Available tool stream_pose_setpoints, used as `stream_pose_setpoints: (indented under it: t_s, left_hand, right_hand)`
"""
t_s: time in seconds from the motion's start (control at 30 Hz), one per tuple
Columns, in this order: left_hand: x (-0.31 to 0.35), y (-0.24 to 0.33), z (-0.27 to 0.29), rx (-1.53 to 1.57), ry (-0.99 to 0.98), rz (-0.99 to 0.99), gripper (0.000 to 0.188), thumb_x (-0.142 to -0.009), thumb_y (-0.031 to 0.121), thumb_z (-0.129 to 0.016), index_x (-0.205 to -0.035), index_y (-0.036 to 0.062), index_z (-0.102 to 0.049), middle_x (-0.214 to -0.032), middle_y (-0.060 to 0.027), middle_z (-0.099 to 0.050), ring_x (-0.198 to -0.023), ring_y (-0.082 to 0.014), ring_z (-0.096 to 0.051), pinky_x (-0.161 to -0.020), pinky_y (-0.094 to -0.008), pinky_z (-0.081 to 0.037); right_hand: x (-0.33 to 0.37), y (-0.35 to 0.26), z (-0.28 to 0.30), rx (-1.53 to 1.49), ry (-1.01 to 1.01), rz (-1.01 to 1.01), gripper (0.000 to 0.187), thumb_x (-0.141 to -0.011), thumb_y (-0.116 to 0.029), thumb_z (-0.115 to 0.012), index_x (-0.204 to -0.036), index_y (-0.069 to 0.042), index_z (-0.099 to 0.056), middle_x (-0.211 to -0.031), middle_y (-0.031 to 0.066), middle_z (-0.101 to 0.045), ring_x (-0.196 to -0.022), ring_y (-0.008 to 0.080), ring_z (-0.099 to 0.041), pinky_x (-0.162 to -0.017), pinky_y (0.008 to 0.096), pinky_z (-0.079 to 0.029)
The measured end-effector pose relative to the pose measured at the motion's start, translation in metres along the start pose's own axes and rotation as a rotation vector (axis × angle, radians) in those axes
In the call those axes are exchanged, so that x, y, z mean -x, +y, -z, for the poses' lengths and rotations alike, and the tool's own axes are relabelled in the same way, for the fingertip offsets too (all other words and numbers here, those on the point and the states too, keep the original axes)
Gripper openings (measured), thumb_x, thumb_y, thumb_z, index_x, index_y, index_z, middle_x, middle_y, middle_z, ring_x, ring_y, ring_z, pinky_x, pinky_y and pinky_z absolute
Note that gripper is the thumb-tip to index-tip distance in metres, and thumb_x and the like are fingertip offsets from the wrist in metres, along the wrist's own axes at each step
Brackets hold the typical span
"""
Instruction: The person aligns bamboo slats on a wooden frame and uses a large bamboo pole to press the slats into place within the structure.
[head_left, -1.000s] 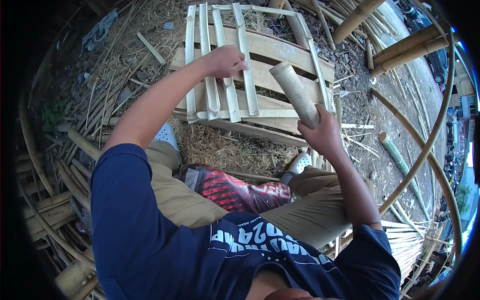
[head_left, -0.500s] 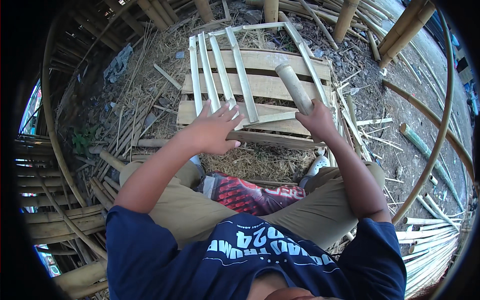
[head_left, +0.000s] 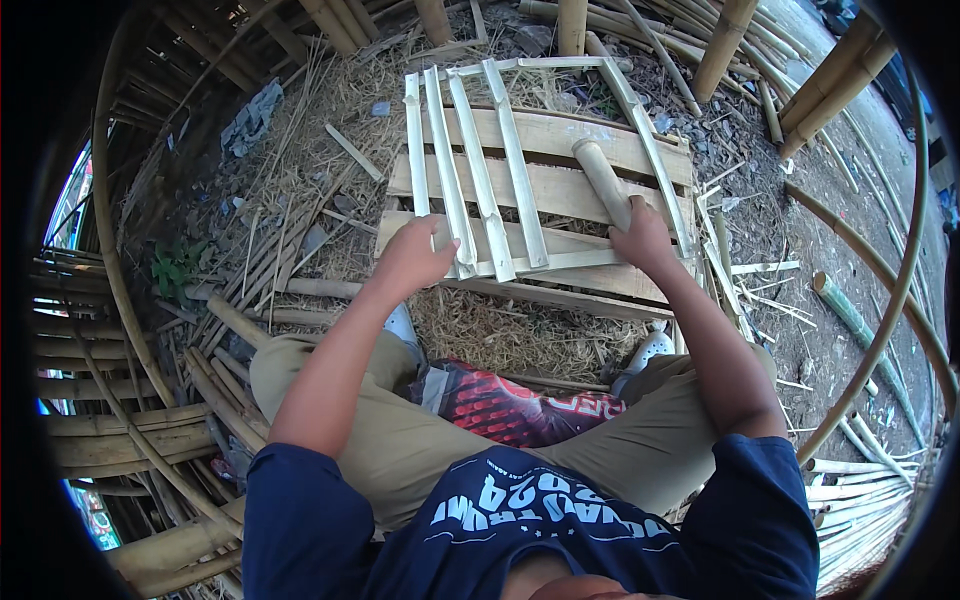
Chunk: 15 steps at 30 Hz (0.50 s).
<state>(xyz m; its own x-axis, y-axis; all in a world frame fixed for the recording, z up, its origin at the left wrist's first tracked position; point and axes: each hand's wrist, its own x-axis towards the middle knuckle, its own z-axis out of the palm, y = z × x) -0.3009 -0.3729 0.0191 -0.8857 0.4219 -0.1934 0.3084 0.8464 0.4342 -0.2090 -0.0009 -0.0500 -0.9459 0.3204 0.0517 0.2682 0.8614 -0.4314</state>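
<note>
A frame of split bamboo slats (head_left: 500,170) lies on wooden planks (head_left: 560,190) in front of me. My left hand (head_left: 412,255) rests on the near end of the left slats and grips one. My right hand (head_left: 645,235) holds a short round bamboo stick (head_left: 603,180) that points away over the planks, near the frame's right slat (head_left: 650,150). My knees in khaki trousers sit below, and a red patterned cloth (head_left: 510,405) lies between them.
Dry straw and bamboo scraps cover the ground. Upright bamboo poles (head_left: 720,45) stand at the far edge. Stacked bamboo strips (head_left: 110,420) lie at my left, bent bamboo hoops (head_left: 870,330) and pale strips at my right.
My left hand has drawn back from the far slats to their near end. My right hand has lowered the bamboo stick toward the planks. The view has shifted so the frame sits more to the centre.
</note>
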Motion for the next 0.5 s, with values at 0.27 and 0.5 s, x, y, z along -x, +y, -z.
stream_pose_setpoints:
  t_s: [0.27,0.5]
  left_hand:
    - [-0.027,0.009,-0.032,0.086,0.101,0.116,0.066,-0.088,0.039,-0.078,-0.127,-0.0101,-0.056,-0.114,-0.0317,-0.071,-0.109,-0.0442,-0.071,-0.094,-0.0500,-0.057]
    - [-0.043,-0.003,-0.040,0.139,0.072,0.148,0.063,-0.084,0.034,-0.079,-0.117,-0.0139,-0.056,-0.102,-0.0326,-0.073,-0.098,-0.0454,-0.074,-0.089,-0.0499,-0.059]
  right_hand:
    - [-0.018,-0.030,0.009,0.194,-0.111,-0.090,0.050,-0.084,-0.028,-0.076,-0.118,0.003,-0.058,-0.109,0.0255,-0.069,-0.101,0.0398,-0.072,-0.088,0.0487,-0.061]
    - [-0.021,-0.030,0.002,0.180,-0.167,-0.075,0.055,-0.088,-0.033,-0.074,-0.124,0.004,-0.054,-0.107,0.0244,-0.070,-0.098,0.0401,-0.074,-0.085,0.0495,-0.061]
